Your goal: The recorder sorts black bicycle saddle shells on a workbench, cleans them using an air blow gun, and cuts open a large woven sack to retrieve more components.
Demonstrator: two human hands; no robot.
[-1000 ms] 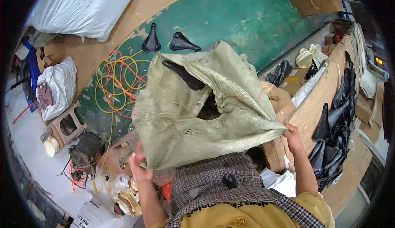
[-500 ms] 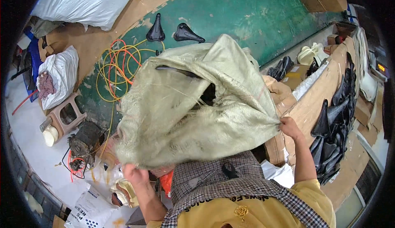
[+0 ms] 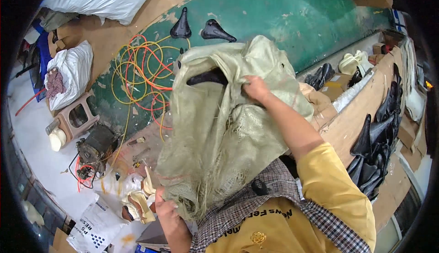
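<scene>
Your left hand (image 3: 167, 212) grips the woven sack's (image 3: 219, 134) lower hem; your right hand (image 3: 255, 88) pinches its upper fold. The sack hangs before your chest, limp, light, likely fraying; hold it by the hems.

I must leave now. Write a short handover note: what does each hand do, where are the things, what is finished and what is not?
Left hand: grips the lower edge of the woven sack.
Right hand: grips the sack's upper part near its mouth.
Sack: held up, above the green floor; a black bicycle saddle shows in its opening.
Done: two saddles lie on the floor.
Left: the sack is not yet empty.
</scene>
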